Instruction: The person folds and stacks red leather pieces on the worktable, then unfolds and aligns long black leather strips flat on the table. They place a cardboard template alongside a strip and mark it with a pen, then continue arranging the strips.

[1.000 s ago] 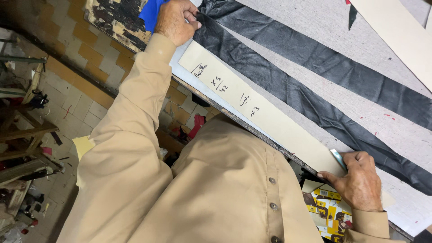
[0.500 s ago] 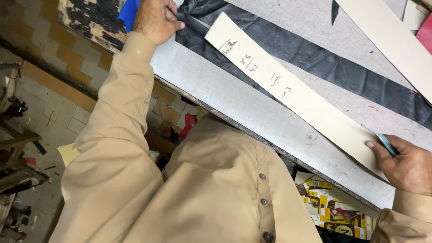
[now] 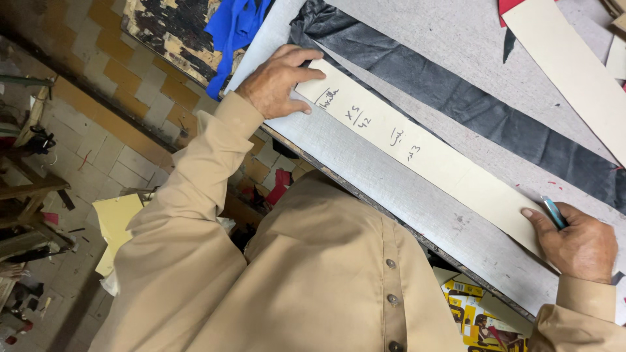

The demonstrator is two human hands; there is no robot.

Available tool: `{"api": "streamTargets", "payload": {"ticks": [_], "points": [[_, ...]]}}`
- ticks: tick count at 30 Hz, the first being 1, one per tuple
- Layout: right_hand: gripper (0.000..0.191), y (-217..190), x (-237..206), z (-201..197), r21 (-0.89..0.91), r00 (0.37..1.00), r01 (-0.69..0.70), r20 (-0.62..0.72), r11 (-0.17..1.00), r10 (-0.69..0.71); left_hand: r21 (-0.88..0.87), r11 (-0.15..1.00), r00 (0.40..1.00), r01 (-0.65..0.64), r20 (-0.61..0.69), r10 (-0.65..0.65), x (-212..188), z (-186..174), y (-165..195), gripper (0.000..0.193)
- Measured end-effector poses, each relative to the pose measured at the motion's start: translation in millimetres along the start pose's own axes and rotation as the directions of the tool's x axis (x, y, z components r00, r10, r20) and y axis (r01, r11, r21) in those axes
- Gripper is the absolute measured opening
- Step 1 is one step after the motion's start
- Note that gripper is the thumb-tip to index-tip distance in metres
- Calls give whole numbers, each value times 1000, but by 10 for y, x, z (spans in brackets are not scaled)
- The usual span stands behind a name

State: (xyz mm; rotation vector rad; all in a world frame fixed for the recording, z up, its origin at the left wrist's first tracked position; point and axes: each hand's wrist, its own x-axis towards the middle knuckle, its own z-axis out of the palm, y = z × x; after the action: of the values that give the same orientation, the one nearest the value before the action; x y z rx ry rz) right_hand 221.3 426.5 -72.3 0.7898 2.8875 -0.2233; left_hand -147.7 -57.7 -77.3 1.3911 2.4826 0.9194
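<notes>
A long cream pattern strip (image 3: 437,166) with handwritten marks lies slantwise on the grey table (image 3: 404,195). Its far edge overlaps a long dark grey fabric strip (image 3: 482,111). My left hand (image 3: 277,81) presses flat on the strip's left end, fingers laid over it. My right hand (image 3: 580,244) rests at the strip's right end and grips a thin light blue marker (image 3: 554,212), tip against the strip's edge. My tan shirt fills the lower middle of the view.
A second cream strip (image 3: 574,72) and a red scrap (image 3: 515,8) lie at the table's far right. Blue cloth (image 3: 235,29) hangs off the left corner. Below the table edge are a yellow printed box (image 3: 476,316), yellow paper (image 3: 117,221) and a tiled floor.
My left hand has come off the dark fabric's end and now presses the cream strip's left end. The strip sits farther onto the table, over the fabric's edge. My right hand stays at its right end.
</notes>
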Motion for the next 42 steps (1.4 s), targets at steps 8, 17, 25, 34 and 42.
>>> {"api": "streamTargets", "payload": {"ticks": [8,17,25,34,42], "points": [[45,-205,53,44,49,1000,-10,0,999,10,51,993,994,111,16,-112,21,10,-199,59],[25,-47,-374,168,208,855,166,-517,964,-36,82,996,995,36,92,-44,99,80,-89,72],[51,546,-1107,228,336,777,-152,-540,929,323,-38,999,998,-16,52,18,53,579,-230,57],[56,530,-1169,589,359,715,-270,-547,894,436,48,930,886,365,290,-362,-93,768,-483,59],[50,714,-1141,641,343,720,-286,-539,895,437,158,951,924,264,241,-297,-129,698,-318,52]]}}
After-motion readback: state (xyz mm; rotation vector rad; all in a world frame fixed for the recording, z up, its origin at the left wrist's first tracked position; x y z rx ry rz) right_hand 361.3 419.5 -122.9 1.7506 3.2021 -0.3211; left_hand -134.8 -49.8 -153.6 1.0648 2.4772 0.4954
